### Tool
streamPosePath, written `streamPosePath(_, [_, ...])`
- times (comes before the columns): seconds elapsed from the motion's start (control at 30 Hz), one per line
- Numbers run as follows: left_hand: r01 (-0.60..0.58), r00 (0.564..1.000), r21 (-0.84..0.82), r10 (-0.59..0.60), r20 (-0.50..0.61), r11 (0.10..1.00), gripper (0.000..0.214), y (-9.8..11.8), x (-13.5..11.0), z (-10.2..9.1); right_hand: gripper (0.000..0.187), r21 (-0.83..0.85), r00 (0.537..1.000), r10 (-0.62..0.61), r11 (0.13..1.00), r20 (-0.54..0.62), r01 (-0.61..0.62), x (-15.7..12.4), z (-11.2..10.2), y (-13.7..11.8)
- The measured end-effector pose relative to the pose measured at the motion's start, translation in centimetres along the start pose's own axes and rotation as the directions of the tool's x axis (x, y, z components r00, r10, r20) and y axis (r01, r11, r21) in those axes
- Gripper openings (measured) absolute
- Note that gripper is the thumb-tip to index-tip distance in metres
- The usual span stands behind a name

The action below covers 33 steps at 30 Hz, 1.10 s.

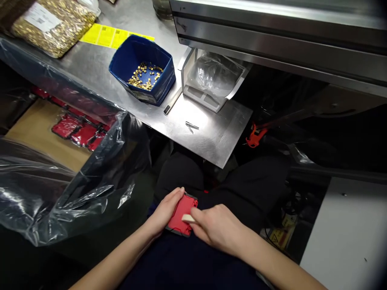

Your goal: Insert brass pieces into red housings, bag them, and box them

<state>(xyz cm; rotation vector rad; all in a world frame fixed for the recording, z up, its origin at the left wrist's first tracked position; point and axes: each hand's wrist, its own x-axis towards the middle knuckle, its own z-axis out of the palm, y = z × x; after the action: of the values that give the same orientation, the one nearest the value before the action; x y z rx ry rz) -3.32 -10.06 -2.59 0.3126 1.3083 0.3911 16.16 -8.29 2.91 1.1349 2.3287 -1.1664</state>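
With the fingers of our right hand closed on a flat cream-coloured stick and those of our left hand closed along a red, black-edged rectangular case, we hold both over our lap, short of the grey metal table's near corner.

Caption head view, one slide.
Left grip holds a red, dark-edged part; right grip holds a pale piece over it.

Steel workbench, brightly lit — pale panel right.
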Motion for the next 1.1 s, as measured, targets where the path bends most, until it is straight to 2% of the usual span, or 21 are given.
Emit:
streamPosePath(0.13, [0.048, 0.999, 0.004, -0.048, -0.009, 0.999, 0.048, -0.3, 0.1, -0.2, 0.027, -0.007, 0.998, 0.061, 0.998, 0.021, -0.061, 0.2, -0.2, -0.1])
streamPosePath(0.27, [0.046, 0.999, 0.000, -0.046, -0.024, 0.999, 0.051, -0.4, 0.3, -0.4, 0.027, -0.006, 0.998, 0.004, 1.000, 0.070, -0.003, 0.6, -0.5, -0.2])
streamPosePath(0.37, [0.076, 0.997, -0.001, -0.076, -0.025, 0.997, 0.051, -0.5, 0.4, -0.6, 0.030, -0.017, 0.997, 0.032, 0.999, 0.069, -0.031, 0.9, -0.7, -0.3])
streamPosePath(0.53, [0.019, 1.000, 0.021, -0.018, -0.019, 1.000, 0.045, -0.6, 0.6, -0.9, 0.029, -0.029, 0.996, -0.001, 1.000, 0.088, 0.003, 1.1, -0.7, -0.5])
streamPosePath(0.63, [0.045, 0.999, 0.018, -0.045, -0.009, 0.999, 0.044, -0.6, 0.7, -0.9, 0.028, -0.023, 0.996, 0.028, 0.999, 0.083, -0.026, 1.2, -0.6, -0.6])
streamPosePath(0.77, [0.022, 1.000, 0.023, -0.022, -0.012, 0.999, 0.042, -0.5, 0.7, -0.9, 0.031, -0.031, 0.994, -0.014, 0.999, 0.107, 0.018, 1.4, -0.7, -0.6])
streamPosePath(0.93, [0.049, 0.999, 0.012, -0.049, 0.002, 0.999, 0.044, -0.5, 0.8, -1.0, 0.028, -0.032, 0.991, 0.030, 0.999, 0.129, -0.026, 1.5, -1.1, -0.5])
streamPosePath(1.1, [0.067, 0.998, 0.011, -0.067, -0.019, 0.998, 0.044, -0.3, 0.9, -1.1, 0.032, -0.039, 0.990, 0.047, 0.998, 0.135, -0.042, 1.8, -1.3, -0.6])
